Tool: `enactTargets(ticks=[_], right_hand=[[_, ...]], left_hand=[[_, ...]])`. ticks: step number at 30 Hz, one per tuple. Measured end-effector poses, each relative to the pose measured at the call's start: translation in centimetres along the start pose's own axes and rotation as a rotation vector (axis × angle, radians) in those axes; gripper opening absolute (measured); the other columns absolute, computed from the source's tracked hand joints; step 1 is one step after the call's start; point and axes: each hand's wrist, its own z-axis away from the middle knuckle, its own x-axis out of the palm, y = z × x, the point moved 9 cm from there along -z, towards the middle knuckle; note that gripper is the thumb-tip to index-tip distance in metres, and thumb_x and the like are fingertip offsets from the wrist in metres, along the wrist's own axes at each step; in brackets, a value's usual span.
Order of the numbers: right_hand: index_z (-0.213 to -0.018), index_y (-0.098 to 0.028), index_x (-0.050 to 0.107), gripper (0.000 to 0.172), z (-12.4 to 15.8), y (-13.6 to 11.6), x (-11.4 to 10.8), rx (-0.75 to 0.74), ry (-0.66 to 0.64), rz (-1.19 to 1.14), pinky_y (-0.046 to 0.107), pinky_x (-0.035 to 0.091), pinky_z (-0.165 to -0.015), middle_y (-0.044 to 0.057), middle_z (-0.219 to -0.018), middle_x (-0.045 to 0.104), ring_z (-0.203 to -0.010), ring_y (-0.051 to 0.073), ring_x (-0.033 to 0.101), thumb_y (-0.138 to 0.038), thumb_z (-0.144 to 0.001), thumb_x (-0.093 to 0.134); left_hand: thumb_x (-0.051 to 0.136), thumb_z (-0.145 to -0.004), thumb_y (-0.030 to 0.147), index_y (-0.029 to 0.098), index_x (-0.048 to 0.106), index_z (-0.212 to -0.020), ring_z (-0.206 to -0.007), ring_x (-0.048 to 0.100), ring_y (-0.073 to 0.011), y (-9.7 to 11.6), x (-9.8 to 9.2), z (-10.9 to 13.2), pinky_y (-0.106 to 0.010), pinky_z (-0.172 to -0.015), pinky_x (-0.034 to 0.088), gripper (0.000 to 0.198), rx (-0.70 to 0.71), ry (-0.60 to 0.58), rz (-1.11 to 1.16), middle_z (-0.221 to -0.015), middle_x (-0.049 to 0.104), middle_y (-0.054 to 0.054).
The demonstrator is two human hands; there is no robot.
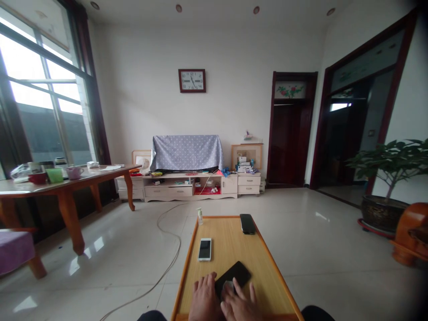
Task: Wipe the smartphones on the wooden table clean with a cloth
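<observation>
Black phone (234,275) on bamboo-topped table (230,249), left hand (204,299) flat, right hand (241,305) fingers pressing cloth (228,286), tiled living room.

A: Legible text, any surface?
B: Only the square dark-red-framed wall clock (191,80): a ring of hour numerals on its white face, too small to read singly. Boxes on the cream cabinet (248,179) bear blurred, unreadable print.

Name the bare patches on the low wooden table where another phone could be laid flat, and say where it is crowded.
Free: the right side of the low table, beside the black phone under both hands and behind it up to the far dark phone; also between the white phone and the small bottle. Crowded: the near edge, around the left hand and right hand.
</observation>
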Motion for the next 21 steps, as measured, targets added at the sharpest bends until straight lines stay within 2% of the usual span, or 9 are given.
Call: enactTargets(ticks=[2, 6, 8, 12, 14, 16, 19, 21], right_hand=[[-0.141, -0.046, 0.051, 0.056, -0.1, 1.1, -1.1, 0.045, 0.049, 0.023, 0.073, 0.004, -0.115, -0.006, -0.151, 0.046, -0.149, 0.035, 0.021, -0.058, -0.101, 0.015], [-0.144, -0.037, 0.051, 0.062, -0.3, 5.5, -3.7, 0.285, 0.163, 0.104, 0.074, -0.001, -0.114, -0.002, -0.155, 0.040, -0.151, 0.038, 0.012, -0.061, -0.100, 0.016], [-0.144, -0.036, 0.051, 0.062, -0.5, 5.1, -3.3, 0.258, 0.152, 0.095, 0.073, -0.002, -0.115, -0.001, -0.156, 0.040, -0.151, 0.037, 0.013, -0.061, -0.100, 0.015], [-0.142, -0.046, 0.049, 0.052, -0.8, 0.2, -0.4, -0.030, 0.022, -0.024, 0.074, 0.000, -0.114, -0.005, -0.152, 0.046, -0.149, 0.034, 0.022, -0.053, -0.103, 0.016], [-0.142, -0.049, 0.048, 0.050, -1.2, -0.8, -0.1, -0.094, 0.006, -0.047, 0.073, 0.001, -0.114, -0.007, -0.149, 0.050, -0.150, 0.032, 0.023, -0.048, -0.104, 0.015], [-0.141, -0.047, 0.049, 0.051, -1.9, 0.0, -1.0, -0.041, 0.058, -0.017, 0.072, 0.000, -0.115, -0.007, -0.150, 0.050, -0.150, 0.031, 0.021, -0.045, -0.104, 0.014], [-0.138, -0.043, 0.054, 0.054, -2.9, 2.9, -2.9, 0.159, 0.148, 0.050, 0.072, -0.001, -0.115, -0.005, -0.152, 0.046, -0.151, 0.033, 0.017, -0.045, -0.104, 0.012], [-0.138, -0.042, 0.055, 0.053, -3.3, 3.5, -3.0, 0.192, 0.154, 0.061, 0.072, -0.001, -0.115, -0.003, -0.153, 0.046, -0.151, 0.033, 0.017, -0.044, -0.104, 0.014]], left_hand=[[0.058, -0.073, 0.046, 0.019, 0.051, -0.138, -0.126, 0.051, -0.0311, 0.1, -0.1, 0.0, -0.042, -0.110, 0.029, 0.070, 0.002, 0.004, 0.013, -0.134, 0.060, -0.013], [0.066, -0.064, 0.048, 0.019, 0.051, -0.137, -0.123, 0.052, -0.0324, 0.1, 0.0, -0.2, -0.043, -0.109, 0.029, 0.080, 0.005, 0.028, 0.051, -0.129, 0.062, -0.014], [0.065, -0.064, 0.048, 0.018, 0.052, -0.136, -0.123, 0.052, -0.0329, 0.1, 0.1, -0.3, -0.044, -0.108, 0.029, 0.078, 0.011, 0.048, 0.057, -0.129, 0.062, -0.014], [0.055, -0.075, 0.036, 0.017, 0.050, -0.138, -0.124, 0.052, -0.0314, -0.1, 0.7, -0.5, -0.044, -0.107, 0.031, 0.067, 0.024, 0.050, 0.030, -0.133, 0.061, -0.015], [0.052, -0.077, 0.032, 0.018, 0.048, -0.139, -0.124, 0.053, -0.0303, 0.0, 0.9, -0.6, -0.044, -0.106, 0.032, 0.064, 0.034, 0.054, 0.018, -0.134, 0.061, -0.014], [0.055, -0.076, 0.036, 0.018, 0.049, -0.139, -0.123, 0.054, -0.0309, 0.0, 0.9, -0.8, -0.043, -0.105, 0.033, 0.066, 0.034, 0.068, 0.010, -0.133, 0.062, -0.014], [0.064, -0.067, 0.044, 0.018, 0.051, -0.137, -0.123, 0.054, -0.0328, 0.1, 0.9, -1.1, -0.043, -0.105, 0.034, 0.076, 0.013, 0.064, -0.006, -0.130, 0.063, -0.015], [0.064, -0.065, 0.045, 0.016, 0.051, -0.137, -0.123, 0.054, -0.0329, 0.2, 1.0, -1.2, -0.043, -0.105, 0.034, 0.078, 0.008, 0.052, -0.012, -0.130, 0.063, -0.015]])
